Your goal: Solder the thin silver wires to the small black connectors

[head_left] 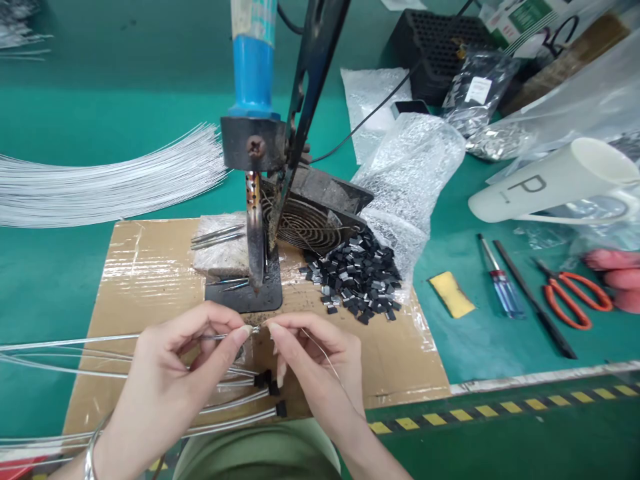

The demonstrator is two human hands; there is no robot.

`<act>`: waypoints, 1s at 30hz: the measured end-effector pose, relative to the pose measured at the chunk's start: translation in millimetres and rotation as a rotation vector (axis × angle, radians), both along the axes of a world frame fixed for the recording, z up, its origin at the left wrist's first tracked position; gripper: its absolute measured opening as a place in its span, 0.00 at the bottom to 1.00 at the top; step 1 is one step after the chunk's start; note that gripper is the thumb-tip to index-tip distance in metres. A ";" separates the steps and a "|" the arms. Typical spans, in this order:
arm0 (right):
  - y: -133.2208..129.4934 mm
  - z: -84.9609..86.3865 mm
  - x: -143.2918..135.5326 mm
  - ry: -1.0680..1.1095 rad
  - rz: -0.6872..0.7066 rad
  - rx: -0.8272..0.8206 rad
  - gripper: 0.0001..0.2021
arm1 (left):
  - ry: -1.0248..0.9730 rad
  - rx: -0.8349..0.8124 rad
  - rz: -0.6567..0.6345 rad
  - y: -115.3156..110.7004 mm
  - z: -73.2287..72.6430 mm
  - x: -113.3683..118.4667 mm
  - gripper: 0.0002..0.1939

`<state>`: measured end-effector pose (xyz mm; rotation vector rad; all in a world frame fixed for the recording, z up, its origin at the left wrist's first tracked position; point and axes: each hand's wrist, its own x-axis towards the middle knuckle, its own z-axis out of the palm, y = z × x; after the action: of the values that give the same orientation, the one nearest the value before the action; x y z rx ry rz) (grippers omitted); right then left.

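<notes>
Close to the cardboard's middle, my left hand (185,373) pinches the ends of white wires (105,339) that run off to the left. Facing it, my right hand (315,373) is closed on a thin solder wire (325,357), which trails back across the palm; the two sets of fingertips almost meet. Just above them, a soldering iron (254,73) with a blue handle points down from a black stand. Under my left hand lie wires ending in black connectors (281,408). A heap of loose black connectors (357,277) sits to the right.
A fan (310,220) stands behind the iron tip. White wires in a thick bundle (110,190) lie at left. To the right are a yellow sponge (451,294), a screwdriver (505,290), orange-handled pliers (575,293), a white mug (545,183) and bubble wrap (407,173).
</notes>
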<state>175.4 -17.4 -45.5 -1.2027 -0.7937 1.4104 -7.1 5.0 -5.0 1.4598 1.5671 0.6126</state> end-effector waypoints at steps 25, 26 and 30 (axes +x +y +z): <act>4.7 8.0 0.9 -0.005 0.028 0.016 0.04 | -0.030 0.035 0.093 7.1 14.7 9.3 0.09; 5.1 8.1 0.5 -0.007 0.026 0.019 0.04 | -0.017 0.031 0.093 6.7 14.7 9.2 0.10; 6.9 8.2 -1.7 -0.020 0.015 0.015 0.04 | 0.006 0.016 0.090 8.2 13.8 9.1 0.11</act>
<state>173.7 -10.6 -37.3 -1.2036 -0.8274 1.4038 2.0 13.3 8.8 1.4099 1.6425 0.6752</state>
